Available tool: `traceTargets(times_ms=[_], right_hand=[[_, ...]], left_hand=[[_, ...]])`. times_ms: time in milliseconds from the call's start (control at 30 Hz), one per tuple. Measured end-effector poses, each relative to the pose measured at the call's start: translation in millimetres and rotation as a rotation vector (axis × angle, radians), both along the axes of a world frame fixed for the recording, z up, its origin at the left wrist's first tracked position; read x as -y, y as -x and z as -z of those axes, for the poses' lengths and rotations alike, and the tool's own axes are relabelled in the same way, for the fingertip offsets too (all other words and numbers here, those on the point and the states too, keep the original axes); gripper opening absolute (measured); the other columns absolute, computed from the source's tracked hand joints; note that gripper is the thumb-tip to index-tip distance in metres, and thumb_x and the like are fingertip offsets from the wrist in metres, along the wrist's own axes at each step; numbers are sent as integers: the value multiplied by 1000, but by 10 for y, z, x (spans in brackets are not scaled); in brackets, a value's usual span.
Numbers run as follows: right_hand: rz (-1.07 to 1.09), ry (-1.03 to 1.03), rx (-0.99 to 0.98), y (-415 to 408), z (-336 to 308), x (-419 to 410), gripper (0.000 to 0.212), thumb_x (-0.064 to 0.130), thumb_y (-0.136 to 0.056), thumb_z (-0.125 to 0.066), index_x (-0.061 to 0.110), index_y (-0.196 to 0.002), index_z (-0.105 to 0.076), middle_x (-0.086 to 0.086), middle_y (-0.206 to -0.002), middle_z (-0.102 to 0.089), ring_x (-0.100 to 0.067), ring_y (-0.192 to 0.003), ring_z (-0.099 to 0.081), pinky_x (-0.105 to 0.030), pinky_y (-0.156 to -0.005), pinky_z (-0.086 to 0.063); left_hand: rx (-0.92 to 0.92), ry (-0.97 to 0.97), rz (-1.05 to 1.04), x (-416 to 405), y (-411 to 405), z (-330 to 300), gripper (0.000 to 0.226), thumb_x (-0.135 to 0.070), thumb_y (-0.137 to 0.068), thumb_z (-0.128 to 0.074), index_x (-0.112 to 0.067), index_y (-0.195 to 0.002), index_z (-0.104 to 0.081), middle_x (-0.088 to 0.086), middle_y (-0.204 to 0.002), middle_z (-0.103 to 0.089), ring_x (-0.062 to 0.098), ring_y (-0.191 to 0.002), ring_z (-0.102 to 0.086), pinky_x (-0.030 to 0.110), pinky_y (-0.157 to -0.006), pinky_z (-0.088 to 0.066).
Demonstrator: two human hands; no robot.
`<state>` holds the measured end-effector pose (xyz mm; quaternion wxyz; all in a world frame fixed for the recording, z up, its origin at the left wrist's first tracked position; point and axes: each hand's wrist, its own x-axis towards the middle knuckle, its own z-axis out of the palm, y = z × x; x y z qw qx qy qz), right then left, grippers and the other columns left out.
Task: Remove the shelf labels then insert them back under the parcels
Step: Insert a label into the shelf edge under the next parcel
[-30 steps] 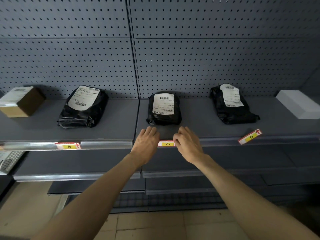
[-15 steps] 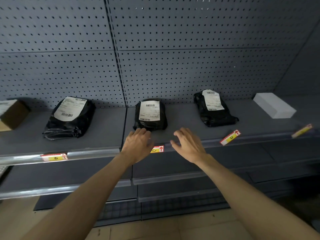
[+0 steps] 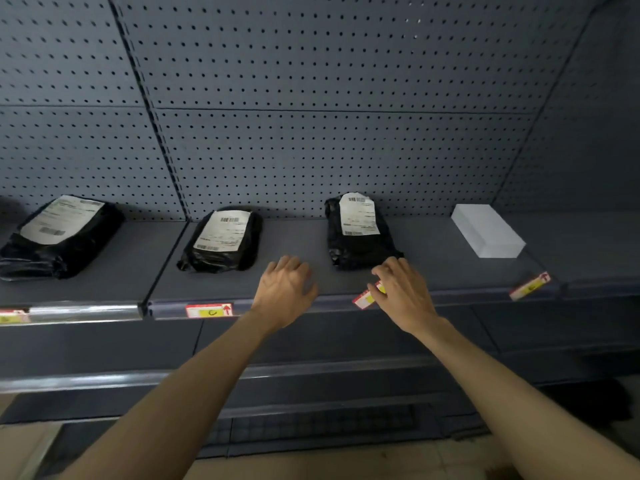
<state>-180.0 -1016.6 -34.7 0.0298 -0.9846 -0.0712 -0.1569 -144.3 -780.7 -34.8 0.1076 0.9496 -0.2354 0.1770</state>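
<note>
Filling the whole background, a dark perforated back panel [image 3: 311, 98], with a grey shelf [image 3: 294, 244] running beneath it from edge to edge and a front rail [image 3: 86, 311] catching light along its lip. Reaching in from below, two bare forearms. Lying on the shelf, three black parcels with white shipping papers: the left parcel [image 3: 59, 237] partly cut by the frame edge, the middle parcel [image 3: 223, 242] just right of the panel seam, the right parcel [image 3: 358, 232] standing farther back against the panel. Sitting well to the right of those, a white box [image 3: 488, 230], angled. Hovering over the shelf edge between the middle and right parcels, the left hand [image 3: 285, 292], fingers loosely spread and holding nothing. Pressing down at the rail below the right parcel, the right hand [image 3: 403, 292], fingertips touching a tilted red-and-yellow label [image 3: 365, 297]; fingers slightly parted, whether actually pinching it impossible to tell. Sitting flat in the rail under the middle parcel, a label marked C [image 3: 209, 310] with a red arrow. Leaning crookedly at the rail below the white box, another label [image 3: 529, 286]. Showing only partly at the far left edge, one more label [image 3: 12, 316].
</note>
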Motion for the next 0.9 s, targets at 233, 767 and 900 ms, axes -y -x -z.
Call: traceTargets(times_ms=[233,767,900], right_hand=[[-126,-10,3,-64,197,485,20,22,-96,-53,13,-112,-60,-6,-106,-58,-20,-97,-52,-34,-82,-49],[-158,-23,-64,-56,416,560,8,8,-90,-58,8,-92,-65,-7,-94,-59,-22,-91,-52,-34,-80,-47],[-183,-91,-89,-24,388,570,10,18,-94,-54,10,-99,-59,-6,-97,-65,-20,-90,-56,-31,-75,-48]], left_hand=[[-91,-46,16,848,110,319,25,-30,-85,-60,-13,-102,-65,9,-102,-63,29,-100,-55,39,-84,-43],[-31,-175,-39,1023,117,385,6,-7,-79,-68,-11,-80,-64,8,-85,-61,28,-80,-57,37,-68,-46],[-103,-194,-30,990,121,365,15,-16,-93,-50,-12,-101,-62,8,-104,-59,28,-99,-54,38,-82,-44]])
